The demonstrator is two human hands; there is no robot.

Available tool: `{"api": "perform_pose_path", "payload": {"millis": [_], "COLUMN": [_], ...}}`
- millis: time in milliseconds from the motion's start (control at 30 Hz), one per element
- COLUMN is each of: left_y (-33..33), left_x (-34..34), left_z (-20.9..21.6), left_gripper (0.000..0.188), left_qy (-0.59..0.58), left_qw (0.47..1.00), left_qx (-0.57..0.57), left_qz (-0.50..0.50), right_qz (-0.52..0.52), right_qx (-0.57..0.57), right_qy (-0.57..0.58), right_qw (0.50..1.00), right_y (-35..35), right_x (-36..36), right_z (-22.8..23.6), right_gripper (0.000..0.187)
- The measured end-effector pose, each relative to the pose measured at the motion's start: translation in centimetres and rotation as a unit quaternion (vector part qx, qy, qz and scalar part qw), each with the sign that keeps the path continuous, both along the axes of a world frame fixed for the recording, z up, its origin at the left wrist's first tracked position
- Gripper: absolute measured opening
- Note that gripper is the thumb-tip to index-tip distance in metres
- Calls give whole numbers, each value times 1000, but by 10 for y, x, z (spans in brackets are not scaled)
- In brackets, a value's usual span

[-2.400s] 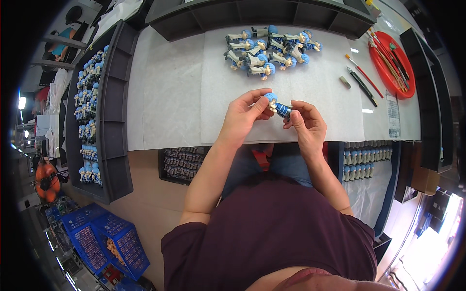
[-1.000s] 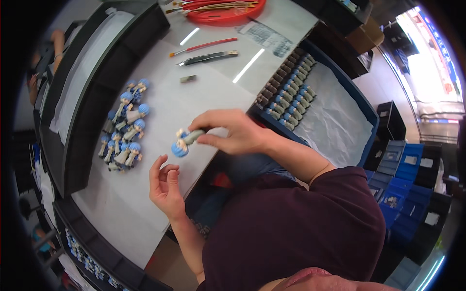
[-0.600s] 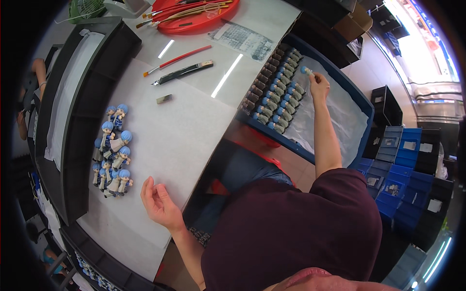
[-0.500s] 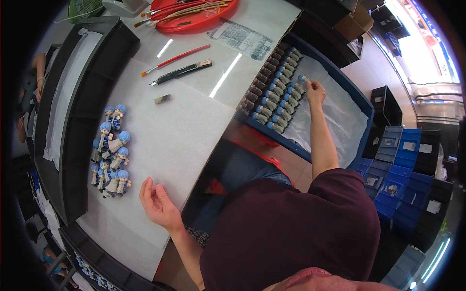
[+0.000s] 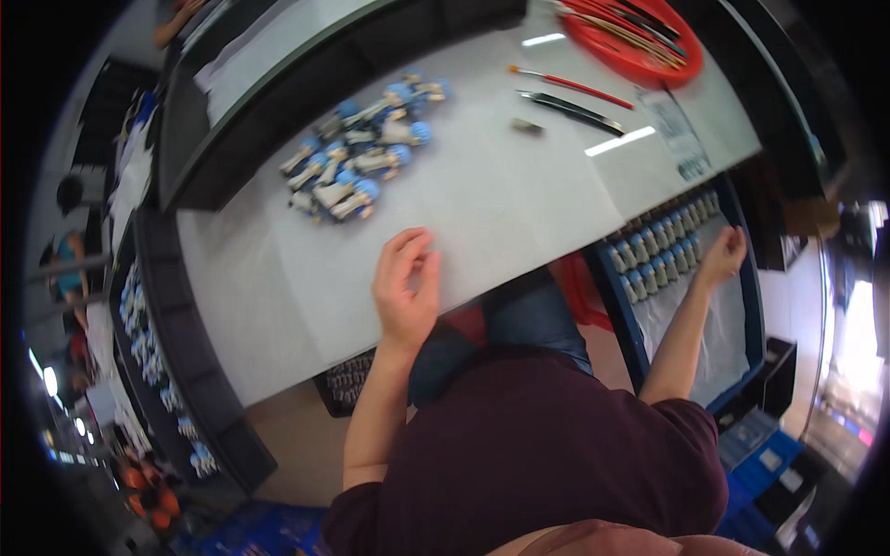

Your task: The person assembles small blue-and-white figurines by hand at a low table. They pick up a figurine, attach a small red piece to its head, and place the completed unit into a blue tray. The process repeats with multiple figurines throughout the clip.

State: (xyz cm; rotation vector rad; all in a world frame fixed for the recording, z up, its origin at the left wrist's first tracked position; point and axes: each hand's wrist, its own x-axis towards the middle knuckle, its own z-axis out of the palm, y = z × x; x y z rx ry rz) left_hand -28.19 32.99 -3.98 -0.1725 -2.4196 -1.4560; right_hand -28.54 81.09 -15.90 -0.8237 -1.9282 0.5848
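My left hand [image 5: 406, 287] hovers over the near edge of the white-covered table [image 5: 519, 213], fingers loosely bent and apart, holding nothing. Beyond it lies a heap of small blue-haired figurines [image 5: 352, 153], some lying over, blurred by motion. My right hand [image 5: 723, 258] is over the blue tray [image 5: 756, 320] at the right, beside the end of a row of standing figurines [image 5: 654, 246]. Its fingers are loosely curled, with no figurine showing in them. White sheeting [image 5: 709, 357] lines the tray.
A red-handled paintbrush [image 5: 579, 85], a black cutter-like tool [image 5: 575, 111] and a small block [image 5: 527, 126] lie on the table. A round red dish [image 5: 691, 69] holds brushes at the back. Black trays [image 5: 185, 176] border the left side; other people are beyond.
The view has swung left. The blue-haired figurine that was at my right fingertips no longer shows in that hand. My left hand stays raised by the table edge, still holding nothing.
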Motion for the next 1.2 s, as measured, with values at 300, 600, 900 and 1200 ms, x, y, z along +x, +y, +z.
{"api": "perform_pose_path", "payload": {"millis": [300, 600, 900, 1200], "left_y": [-11, -58, -62, -61], "left_x": [12, 27, 21, 7], "left_z": [6, 11, 4, 4], "left_gripper": [19, 16, 26, 30], "left_qy": [-38, 16, -67, -90], "left_qw": [993, 977, 944, 878], "left_qx": [103, 200, 318, 470], "left_qz": [-32, 74, 57, -9], "right_qz": [688, 696, 706, 723], "right_qx": [-16, 245, -64, -407], "right_qy": [-6, -77, -122, -112], "right_qw": [726, 670, 695, 546], "right_y": [-310, -423, -397, -407], "right_x": [-71, -93, -69, -24], "right_z": [163, 148, 141, 127], "right_gripper": [30, 47, 29, 34]}}
